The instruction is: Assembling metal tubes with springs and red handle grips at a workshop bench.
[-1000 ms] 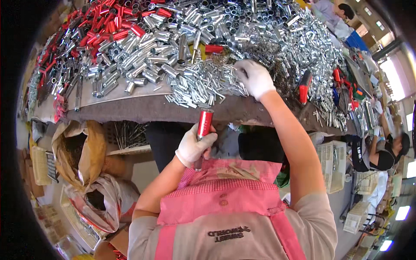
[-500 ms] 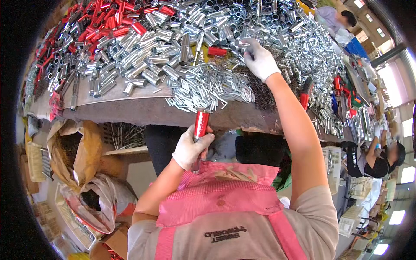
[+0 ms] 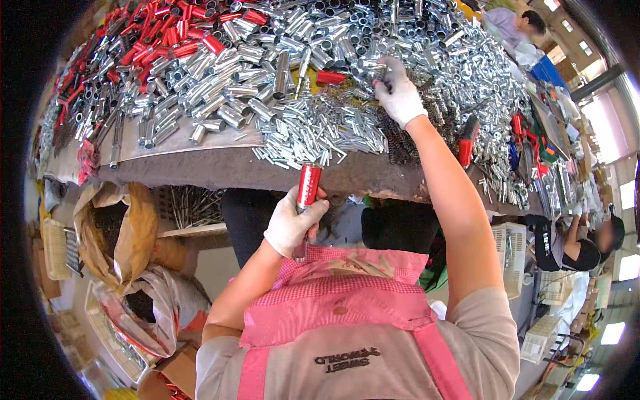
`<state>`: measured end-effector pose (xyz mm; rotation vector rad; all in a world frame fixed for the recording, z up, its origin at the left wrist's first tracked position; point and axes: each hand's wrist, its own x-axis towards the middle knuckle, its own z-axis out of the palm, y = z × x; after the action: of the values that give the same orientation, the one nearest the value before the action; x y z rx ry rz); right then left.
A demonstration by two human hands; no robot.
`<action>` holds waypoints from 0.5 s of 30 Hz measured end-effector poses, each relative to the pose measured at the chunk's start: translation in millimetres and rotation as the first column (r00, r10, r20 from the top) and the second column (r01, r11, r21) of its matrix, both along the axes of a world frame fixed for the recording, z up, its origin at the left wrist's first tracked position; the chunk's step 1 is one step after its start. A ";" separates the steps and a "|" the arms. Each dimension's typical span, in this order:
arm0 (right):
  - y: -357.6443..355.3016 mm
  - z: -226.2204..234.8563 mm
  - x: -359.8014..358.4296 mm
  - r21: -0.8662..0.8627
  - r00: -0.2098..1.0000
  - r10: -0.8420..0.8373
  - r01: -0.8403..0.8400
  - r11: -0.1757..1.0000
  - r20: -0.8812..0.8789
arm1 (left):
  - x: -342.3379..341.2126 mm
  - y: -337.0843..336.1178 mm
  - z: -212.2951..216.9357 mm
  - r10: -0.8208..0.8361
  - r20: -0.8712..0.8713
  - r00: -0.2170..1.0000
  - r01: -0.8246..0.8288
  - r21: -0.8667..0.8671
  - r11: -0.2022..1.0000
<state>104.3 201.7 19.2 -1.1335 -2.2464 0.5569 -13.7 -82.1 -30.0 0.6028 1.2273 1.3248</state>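
Red metal tube (image 3: 308,187) stands upright in the left hand (image 3: 291,223), its grip closed round it below the worktop (image 3: 220,167) edge, while the right hand (image 3: 399,93) pinches among silver tubes (image 3: 313,130), fingers curled shut on small parts I cannot make out.

Around the counter: sacks, crates and co-workers

Below the counter's (image 3: 220,170) front edge I see an open brown paper sack (image 3: 123,230) on my left, with a crumpled plastic bag (image 3: 157,307) just beneath it and a cardboard box (image 3: 180,370) lower still. A white slatted crate (image 3: 510,250) stands under the right end. A seated person in black (image 3: 573,243) works at far right; another person (image 3: 513,23) sits beyond the counter, top right.
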 end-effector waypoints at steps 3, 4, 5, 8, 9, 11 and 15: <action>-3.9 -1.8 7.8 0.096 0.995 0.101 -0.102 0.990 0.018 | -0.5 4.7 4.5 -0.028 -0.044 0.999 0.027 -0.020 0.999; -1.1 0.6 11.7 -0.042 0.990 0.139 -0.140 0.989 -0.007 | -0.2 6.3 5.3 -0.031 -0.043 0.999 0.030 -0.020 0.999; 4.1 -1.0 16.5 0.001 0.993 0.100 -0.100 0.995 0.061 | -0.2 7.5 5.6 -0.041 -0.060 0.997 0.040 -0.008 0.999; 10.4 -0.7 26.5 -0.224 0.998 0.060 -0.064 0.972 -0.028 | -0.2 11.3 1.8 -0.038 -0.069 0.997 0.038 -0.003 0.999; 9.8 -1.4 28.2 -0.277 0.998 0.018 -0.033 0.960 -0.055 | 0.2 11.7 -0.7 -0.022 -0.063 0.998 0.021 -0.006 1.000; 2.5 4.7 28.9 -0.199 0.999 0.033 -0.026 0.980 0.035 | 0.9 12.7 -2.4 -0.020 -0.057 0.998 0.020 0.000 1.000; 2.0 -7.4 23.2 0.454 0.986 -0.153 0.109 0.885 0.061 | 3.9 14.7 3.1 -0.021 -0.074 0.997 0.020 -0.013 1.000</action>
<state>127.5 203.7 11.8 -1.0711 -2.1955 -0.0799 -9.8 -67.4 -26.9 0.6591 1.2847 1.2871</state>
